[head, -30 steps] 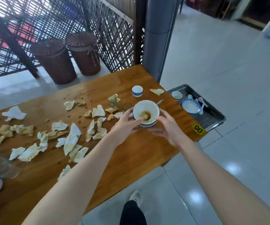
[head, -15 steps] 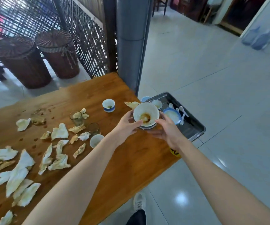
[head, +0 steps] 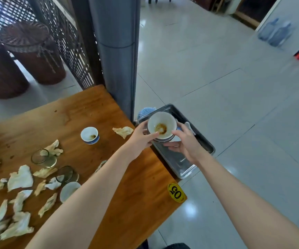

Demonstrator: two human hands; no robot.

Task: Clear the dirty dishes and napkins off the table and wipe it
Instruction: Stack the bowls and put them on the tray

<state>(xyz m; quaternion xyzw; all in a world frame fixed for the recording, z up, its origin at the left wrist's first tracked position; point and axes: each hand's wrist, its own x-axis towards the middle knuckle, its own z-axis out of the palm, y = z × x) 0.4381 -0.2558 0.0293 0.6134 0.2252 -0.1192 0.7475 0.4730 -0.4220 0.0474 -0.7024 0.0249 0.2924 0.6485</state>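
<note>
Both hands hold a stack of white bowls (head: pixel 163 124), the top one stained brown inside, over the near end of a metal tray (head: pixel 197 141) just past the table's right edge. My left hand (head: pixel 141 136) grips the stack's left rim, my right hand (head: pixel 185 142) cups its right side and underside. On the wooden table (head: pixel 109 108) sit a small blue-and-white cup (head: pixel 89 135), two glasses (head: pixel 43 158) (head: pixel 66 174), another white cup (head: pixel 69 190) and several crumpled dirty napkins (head: pixel 20 177). One napkin (head: pixel 123 131) lies near the table's right edge.
A grey pillar (head: pixel 117 56) rises just behind the tray. Two wicker baskets (head: pixel 32 53) and a lattice screen stand beyond the table. A blue ribbed dish (head: pixel 145 112) and a white spoon (head: pixel 188 125) lie in the tray. Tiled floor stretches to the right. A yellow "05" sticker (head: pixel 175 192) marks the table corner.
Both hands carried the bowl stack rightward off the table and over the tray. The view swung right with them.
</note>
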